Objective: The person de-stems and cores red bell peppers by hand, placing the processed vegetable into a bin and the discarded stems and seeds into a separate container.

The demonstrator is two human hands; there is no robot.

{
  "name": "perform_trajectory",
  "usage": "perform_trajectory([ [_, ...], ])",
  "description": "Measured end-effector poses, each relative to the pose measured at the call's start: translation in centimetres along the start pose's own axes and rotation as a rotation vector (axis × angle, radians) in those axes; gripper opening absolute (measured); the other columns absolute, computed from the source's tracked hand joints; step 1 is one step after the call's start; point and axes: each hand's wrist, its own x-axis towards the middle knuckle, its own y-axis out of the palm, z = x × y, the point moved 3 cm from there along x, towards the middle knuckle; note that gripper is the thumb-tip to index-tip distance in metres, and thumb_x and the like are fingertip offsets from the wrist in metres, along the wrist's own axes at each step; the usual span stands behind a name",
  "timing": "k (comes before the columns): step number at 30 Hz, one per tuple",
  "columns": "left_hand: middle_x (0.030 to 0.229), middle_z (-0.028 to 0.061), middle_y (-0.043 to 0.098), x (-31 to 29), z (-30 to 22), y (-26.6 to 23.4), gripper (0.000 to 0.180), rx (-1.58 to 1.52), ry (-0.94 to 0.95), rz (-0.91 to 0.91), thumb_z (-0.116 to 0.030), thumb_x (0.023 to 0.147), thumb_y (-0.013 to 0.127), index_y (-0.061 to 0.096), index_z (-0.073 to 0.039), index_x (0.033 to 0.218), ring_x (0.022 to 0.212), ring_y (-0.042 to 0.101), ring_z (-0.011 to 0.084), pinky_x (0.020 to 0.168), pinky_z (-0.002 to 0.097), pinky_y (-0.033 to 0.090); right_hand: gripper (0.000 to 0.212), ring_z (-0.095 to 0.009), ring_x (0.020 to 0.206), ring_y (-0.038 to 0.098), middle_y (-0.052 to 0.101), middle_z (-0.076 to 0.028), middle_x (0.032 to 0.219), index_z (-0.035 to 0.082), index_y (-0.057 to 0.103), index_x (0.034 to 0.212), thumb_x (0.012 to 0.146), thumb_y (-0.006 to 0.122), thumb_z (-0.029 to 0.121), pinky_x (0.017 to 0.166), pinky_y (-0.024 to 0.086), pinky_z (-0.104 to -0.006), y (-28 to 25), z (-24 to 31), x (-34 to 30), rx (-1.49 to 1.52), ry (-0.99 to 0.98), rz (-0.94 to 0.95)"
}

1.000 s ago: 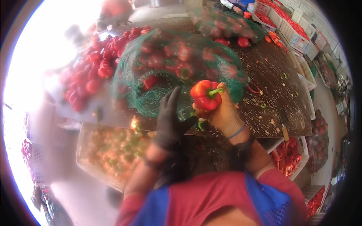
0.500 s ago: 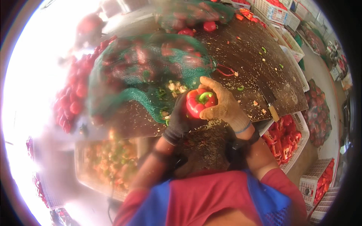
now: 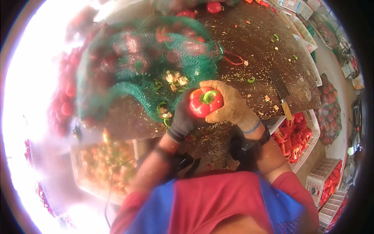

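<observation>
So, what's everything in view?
Pepper: 1, red, near the centre.
Table: 1, brown, ahead.
Big net bag: 1, green, on table.
Scraps: many, green and pale, on table.
Knife: 1, tan-handled, table's right edge.
Right crate: 1, white, below knife.
Pepper pieces: many, red, in right crate.
Left crate: 1, pale, blurred, lower left.
Mesh sack: 1, reddish, far right.
Outer crates: several, white, right side.
Loose peppers: 2, red, table's far edge.
Pepper pile: many, red, far left.
Left hand: 1, grey glove, on pepper.
Right hand: 1, tan glove, on pepper.
Sleeves: 2, red, bottom.
</observation>
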Motion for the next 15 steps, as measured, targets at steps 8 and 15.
perform_trajectory([
  [8, 0.108, 0.0086, 0.07, -0.6, -1.0, -0.8, 0.08, 0.083, -0.12, -0.05, -0.02, 0.052, 0.097, 0.06, -0.001, 0.12, 0.097, 0.065, 0.0165, 0.089, 0.0336, 0.053, 0.067, -0.013, 0.093, 0.064, 0.068, -0.007, 0.107, -0.002, 0.061, 0.123, 0.06, 0.084, 0.004, 0.082, 0.054, -0.0287, 1.5, -0.3, -0.1, 0.392, 0.137, -0.039],
  [15, 0.108, 0.0066, 0.071, -0.5, -1.3, -0.6, 0.077, -0.276, -0.307, -0.088, -0.017, 0.052, 0.097, 0.063, 0.0, 0.119, 0.094, 0.065, 0.0134, 0.087, 0.0313, 0.054, 0.044, -0.014, 0.077, 0.067, 0.07, -0.007, 0.09, -0.001, 0.065, 0.108, 0.065, 0.078, -0.003, 0.072, 0.055, -0.0269, 1.9, -0.6, 0.1, 0.566, 0.188, -0.087],
])
